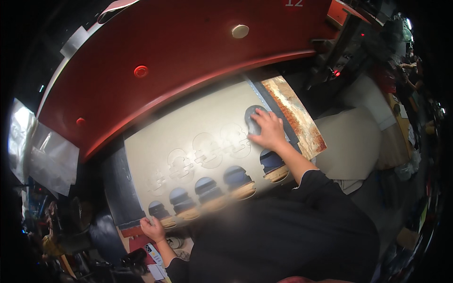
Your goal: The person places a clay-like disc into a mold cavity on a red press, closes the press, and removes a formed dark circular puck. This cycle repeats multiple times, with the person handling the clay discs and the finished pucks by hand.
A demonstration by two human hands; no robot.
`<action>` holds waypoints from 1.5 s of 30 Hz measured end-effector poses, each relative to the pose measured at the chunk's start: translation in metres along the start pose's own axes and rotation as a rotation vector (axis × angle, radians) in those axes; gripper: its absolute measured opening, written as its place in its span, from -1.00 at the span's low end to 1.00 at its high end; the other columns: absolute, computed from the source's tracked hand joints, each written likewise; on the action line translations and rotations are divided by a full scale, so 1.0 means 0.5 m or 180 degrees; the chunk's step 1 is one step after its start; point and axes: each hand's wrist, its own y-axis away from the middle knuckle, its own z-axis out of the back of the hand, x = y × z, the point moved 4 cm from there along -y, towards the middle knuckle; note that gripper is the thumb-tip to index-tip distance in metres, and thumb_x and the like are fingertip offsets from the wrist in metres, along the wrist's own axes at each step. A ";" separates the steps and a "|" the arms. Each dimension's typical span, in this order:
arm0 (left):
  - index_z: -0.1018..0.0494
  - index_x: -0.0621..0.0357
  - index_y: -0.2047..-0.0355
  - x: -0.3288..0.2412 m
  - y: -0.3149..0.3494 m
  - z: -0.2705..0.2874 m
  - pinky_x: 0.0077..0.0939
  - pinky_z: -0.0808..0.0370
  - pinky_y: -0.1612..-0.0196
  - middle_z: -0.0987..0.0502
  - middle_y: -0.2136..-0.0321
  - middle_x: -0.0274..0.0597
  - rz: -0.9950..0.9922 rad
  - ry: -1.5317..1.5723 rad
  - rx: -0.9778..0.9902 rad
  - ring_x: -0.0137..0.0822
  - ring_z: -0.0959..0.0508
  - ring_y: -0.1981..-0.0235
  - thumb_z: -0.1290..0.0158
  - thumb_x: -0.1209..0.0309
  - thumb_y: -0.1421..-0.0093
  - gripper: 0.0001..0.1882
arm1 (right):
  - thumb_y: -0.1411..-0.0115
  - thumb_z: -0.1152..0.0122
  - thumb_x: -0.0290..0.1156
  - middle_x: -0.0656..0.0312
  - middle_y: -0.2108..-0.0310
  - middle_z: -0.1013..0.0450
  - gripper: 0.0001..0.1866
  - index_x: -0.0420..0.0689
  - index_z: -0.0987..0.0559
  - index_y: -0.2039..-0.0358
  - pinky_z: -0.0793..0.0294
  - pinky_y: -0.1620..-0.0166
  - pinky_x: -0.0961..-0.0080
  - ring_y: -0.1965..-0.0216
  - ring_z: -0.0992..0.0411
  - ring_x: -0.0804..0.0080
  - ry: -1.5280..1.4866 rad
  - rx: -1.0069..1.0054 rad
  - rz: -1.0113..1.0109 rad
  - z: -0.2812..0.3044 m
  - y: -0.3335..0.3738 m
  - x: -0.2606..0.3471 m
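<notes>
A large beige sheet [151,141], perhaps leather, lies over a dark board. Its near edge has a row of several rounded cut-out openings, with dark surface and wood showing through. Further in, shapes of the same kind are outlined in it. My right hand [269,129] is at the sheet's right end, its fingers and thumb on a dark grey rounded piece [253,123] that looks like a cutting die. At the near left corner, my left hand [153,230] rests its parted, bent fingertips against the sheet's edge, holding nothing that I can make out.
A red machine body [188,52] with a round red button [141,71] rises just beyond the sheet. A worn, rusty plate [295,115] borders the right end. More beige material [347,141] is stacked at right; clear plastic [54,160] hangs at left.
</notes>
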 end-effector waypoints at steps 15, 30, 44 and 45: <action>-0.23 0.24 0.41 0.001 -0.005 0.006 -0.11 -0.26 0.33 -0.25 0.54 0.01 0.0068 -0.0080 0.0197 0.06 -0.31 0.44 -0.11 0.43 -0.06 -0.74 | 0.22 -0.40 -0.21 0.16 -0.24 -0.26 -0.31 0.07 -0.53 -0.05 -0.15 -0.19 0.01 -0.23 -0.15 -0.09 -0.0267 0.0066 0.0294 0.017 -0.002 -0.010; -0.33 0.23 0.17 -0.027 0.039 -0.014 -0.09 -0.21 0.02 -0.39 0.30 0.01 -0.0550 -0.0190 -0.0357 0.07 -0.35 0.20 -0.16 0.15 0.00 -0.50 | 0.02 -0.39 -0.12 0.07 -0.21 -0.28 -0.36 -0.04 -0.48 -0.08 -0.21 -0.25 0.17 -0.24 -0.21 0.03 -0.0986 -0.0218 0.0071 0.061 0.006 -0.052; -0.33 0.21 0.12 -0.084 -0.089 -0.038 -0.09 -0.27 0.03 -0.47 0.33 0.01 -0.0121 -0.0946 -0.0517 0.08 -0.47 0.22 -0.16 0.21 -0.02 -0.52 | -0.14 -0.25 -0.32 0.07 0.27 -0.54 -0.76 -0.20 -0.56 0.25 -0.47 0.13 0.31 0.20 -0.51 0.13 -0.1004 -0.1282 0.0478 0.227 -0.176 -0.032; -0.33 0.19 0.13 -0.087 -0.117 -0.047 -0.10 -0.29 0.04 -0.49 0.34 0.01 0.0038 -0.0963 -0.0384 0.08 -0.48 0.23 -0.16 0.21 -0.02 -0.53 | -0.16 -0.22 -0.30 0.08 0.31 -0.54 -0.78 -0.19 -0.57 0.30 -0.47 0.17 0.30 0.23 -0.51 0.12 -0.1026 -0.1326 0.0567 0.242 -0.231 -0.010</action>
